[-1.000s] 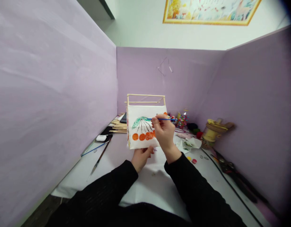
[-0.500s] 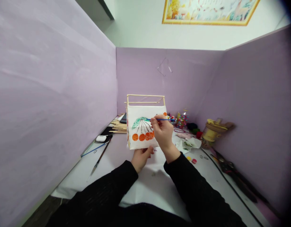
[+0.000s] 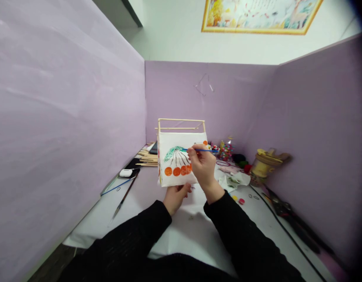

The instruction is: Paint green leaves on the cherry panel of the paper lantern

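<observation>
A box-like frame of thin wooden sticks (image 3: 181, 119), with white paper (image 3: 171, 180) over its sides, is held up before me. Green leafy strokes (image 3: 171, 152), dark fanned lines and a row of orange discs (image 3: 176, 171) are painted on the paper. My left hand (image 3: 177, 197) grips the frame from below at its lower edge, its fingers partly hidden underneath. My right hand (image 3: 203, 162) pinches a thin blue paintbrush (image 3: 202, 150). The brush tip points left and meets the right part of the green painting.
On the left lie a dark-handled brush (image 3: 126, 194), a blue brush (image 3: 117, 185), a white earphone case (image 3: 126, 173) and wooden sticks (image 3: 148, 157). On the right are crumpled tissue (image 3: 235, 180), a bead jar (image 3: 227, 150), a yellow container (image 3: 262, 166) and black-handled pliers (image 3: 289, 213). Purple partitions (image 3: 236, 98) enclose the table.
The view has tilted up very slightly, so everything sits a little lower. Both hands keep their grips, and the brush tip stays at the green painting.
</observation>
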{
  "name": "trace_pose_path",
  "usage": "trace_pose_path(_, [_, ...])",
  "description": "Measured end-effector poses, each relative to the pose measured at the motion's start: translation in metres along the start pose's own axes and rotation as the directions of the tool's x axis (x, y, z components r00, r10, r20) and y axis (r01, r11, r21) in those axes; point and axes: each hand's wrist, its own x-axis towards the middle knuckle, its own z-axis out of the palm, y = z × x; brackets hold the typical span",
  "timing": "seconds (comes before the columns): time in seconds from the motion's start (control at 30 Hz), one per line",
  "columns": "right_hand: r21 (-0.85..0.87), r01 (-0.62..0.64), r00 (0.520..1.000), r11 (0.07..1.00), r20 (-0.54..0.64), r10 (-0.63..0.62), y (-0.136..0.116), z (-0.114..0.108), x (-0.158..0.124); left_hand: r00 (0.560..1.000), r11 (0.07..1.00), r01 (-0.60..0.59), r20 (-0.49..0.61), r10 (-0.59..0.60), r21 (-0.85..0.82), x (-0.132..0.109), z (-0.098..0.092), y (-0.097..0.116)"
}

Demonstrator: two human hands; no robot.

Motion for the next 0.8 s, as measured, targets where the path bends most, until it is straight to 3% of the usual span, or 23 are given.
trace_pose_path(0.8, [-0.012,0.013,1.000,1.000,0.002,-0.013,0.0017,-0.0007,0.0008,1.000,1.000,-0.010,0.009,0.010,-0.029,0.0004,-0.0002,-0.0015])
